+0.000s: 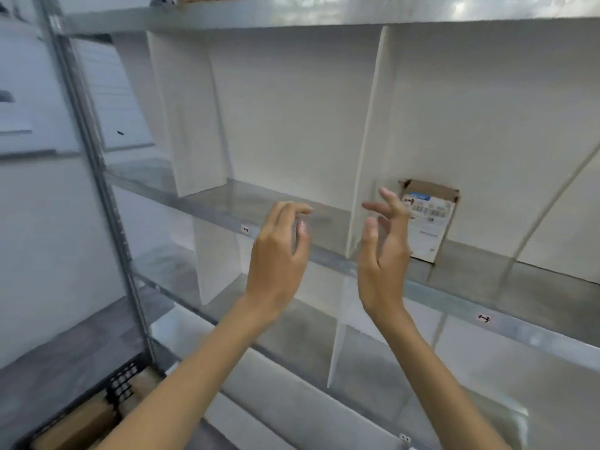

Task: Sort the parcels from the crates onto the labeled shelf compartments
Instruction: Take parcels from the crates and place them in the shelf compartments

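Observation:
A small brown cardboard parcel (pixel 430 219) with a white shipping label stands upright against the back wall of a shelf compartment, just right of a white divider (pixel 367 151). My right hand (pixel 384 251) is raised in front of that compartment, fingers apart, holding nothing, and hides the parcel's left edge. My left hand (pixel 279 254) is raised beside it, in front of the middle compartment, fingers loosely curled and empty. A black crate (pixel 125 384) with brown parcels (pixel 78 423) sits at the lower left.
The metal shelf (pixel 328 254) has small labels (pixel 483 318) on its front edges and white dividers between compartments. A metal upright post (pixel 94 164) stands at the left. A lower shelf level (pixel 292 394) runs below my arms.

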